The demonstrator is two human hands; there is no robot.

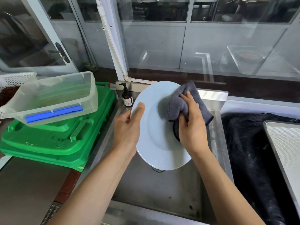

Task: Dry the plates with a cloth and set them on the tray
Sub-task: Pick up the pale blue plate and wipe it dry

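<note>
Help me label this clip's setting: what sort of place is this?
Probably a dishwashing corner of a commercial or canteen kitchen. The hands work over a deep stainless steel sink, a pump soap bottle stands at its back corner, and stacked green plastic trays with a clear plastic tub sit beside it.

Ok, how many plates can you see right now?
1. The plate is held over the sink, left hand on its rim, right hand pressing the cloth on it. Others may be out of view.
</note>
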